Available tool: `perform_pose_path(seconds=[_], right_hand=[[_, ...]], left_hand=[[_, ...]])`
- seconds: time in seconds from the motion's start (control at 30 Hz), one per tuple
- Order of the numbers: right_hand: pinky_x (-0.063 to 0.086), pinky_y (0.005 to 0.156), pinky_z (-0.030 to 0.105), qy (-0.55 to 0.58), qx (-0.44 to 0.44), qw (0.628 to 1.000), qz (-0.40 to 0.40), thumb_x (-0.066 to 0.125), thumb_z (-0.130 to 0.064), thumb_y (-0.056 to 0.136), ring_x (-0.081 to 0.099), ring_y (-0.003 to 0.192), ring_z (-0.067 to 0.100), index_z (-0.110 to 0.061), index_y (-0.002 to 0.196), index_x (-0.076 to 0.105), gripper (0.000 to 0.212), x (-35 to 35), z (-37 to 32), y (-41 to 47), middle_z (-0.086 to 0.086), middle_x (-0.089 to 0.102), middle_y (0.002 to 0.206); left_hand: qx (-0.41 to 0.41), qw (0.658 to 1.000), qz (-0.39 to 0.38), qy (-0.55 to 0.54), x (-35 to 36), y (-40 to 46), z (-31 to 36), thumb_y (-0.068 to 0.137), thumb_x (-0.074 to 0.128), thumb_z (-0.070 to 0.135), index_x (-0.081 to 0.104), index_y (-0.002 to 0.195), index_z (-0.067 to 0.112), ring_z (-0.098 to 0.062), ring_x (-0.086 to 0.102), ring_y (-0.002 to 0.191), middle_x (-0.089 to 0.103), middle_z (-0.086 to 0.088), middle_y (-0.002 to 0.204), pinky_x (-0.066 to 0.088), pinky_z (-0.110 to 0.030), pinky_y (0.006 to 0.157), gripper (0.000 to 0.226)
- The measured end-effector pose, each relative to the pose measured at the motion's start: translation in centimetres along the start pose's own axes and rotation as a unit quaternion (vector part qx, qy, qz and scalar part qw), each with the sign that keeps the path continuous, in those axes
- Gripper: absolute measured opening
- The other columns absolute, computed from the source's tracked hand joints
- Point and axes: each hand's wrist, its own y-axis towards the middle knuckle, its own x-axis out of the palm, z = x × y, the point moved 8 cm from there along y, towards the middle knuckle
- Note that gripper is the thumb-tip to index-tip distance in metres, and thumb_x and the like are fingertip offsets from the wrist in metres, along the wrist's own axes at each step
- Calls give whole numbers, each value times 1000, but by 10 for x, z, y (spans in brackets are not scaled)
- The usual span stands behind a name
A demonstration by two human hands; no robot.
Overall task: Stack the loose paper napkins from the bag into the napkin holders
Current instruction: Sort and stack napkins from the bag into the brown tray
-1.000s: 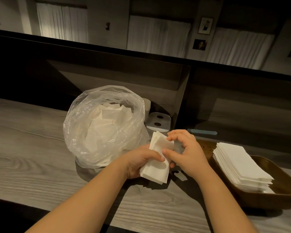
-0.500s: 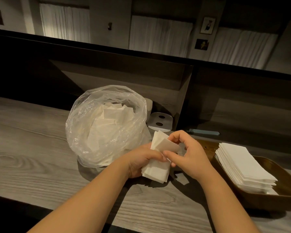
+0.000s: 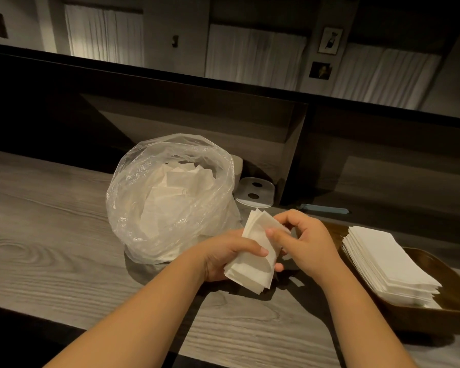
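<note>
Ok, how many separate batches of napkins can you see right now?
3. One bundle is gripped in both hands, left hand and right hand. A neat stack sits in the wooden tray. Loose ones fill the plastic bag; some may be hidden.

Head view. Two bare forearms enter from the lower edge, each ending in a bare hand: the left hand [image 3: 223,257] and the right hand [image 3: 307,241]. No sleeve, cuff or glove covers either arm as far as the picture's lower edge shows them. No ring, watch, bracelet or other band shows on the wrists or on the fingers in view. The nails that show, on the left thumb and one right fingertip, are short and unpainted. Nothing else of the person appears.
</note>
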Motion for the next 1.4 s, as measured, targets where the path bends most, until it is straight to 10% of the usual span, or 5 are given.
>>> perform_pose_path(seconds=[0.33, 0.6, 1.03, 1.27, 1.4], right_hand=[[55, 59, 17, 58, 73, 996, -2, 66, -19, 92, 61, 95, 8, -33, 115, 59, 28, 3, 15, 0, -16, 61, 109], [57, 58, 21, 64, 83, 993, 56, 75, -15, 83, 66, 89, 10, -25, 96, 68, 18, -4, 15, 1, -10, 67, 98], [55, 76, 31, 222, 47, 974, -18, 70, -22, 80, 71, 90, 14, -17, 100, 65, 22, -10, -6, -6, -5, 74, 91], [52, 58, 16, 65, 99, 992, -40, 67, -19, 91, 70, 80, 6, -19, 93, 62, 5, 13, 9, -5, -10, 71, 86], [50, 59, 19, 13, 106, 994, -3, 69, -22, 89, 63, 85, 11, -22, 91, 60, 9, 14, 13, -3, -5, 65, 96]], left_hand=[[-13, 996, -73, -40, 8, 3, -6, 82, 64, 10, 47, 133, 18, -26, 67, 103, 68, -10, 111, 53, -44, 93, 54], [-108, 976, -22, -188, 0, 9, -18, 75, 60, 65, 53, 129, 19, -35, 67, 99, 69, -20, 112, 48, -49, 98, 71], [-106, 973, -3, -207, -7, 14, -19, 98, 48, 56, 52, 139, 15, -32, 65, 96, 64, -17, 110, 58, -46, 81, 58], [-120, 973, -11, -199, -3, 11, -20, 73, 67, 63, 49, 133, 14, -37, 65, 102, 68, -23, 109, 51, -47, 95, 79], [-78, 982, -61, -164, -1, 7, -16, 60, 88, 23, 47, 132, 9, -36, 68, 101, 70, -21, 107, 57, -47, 88, 84]])
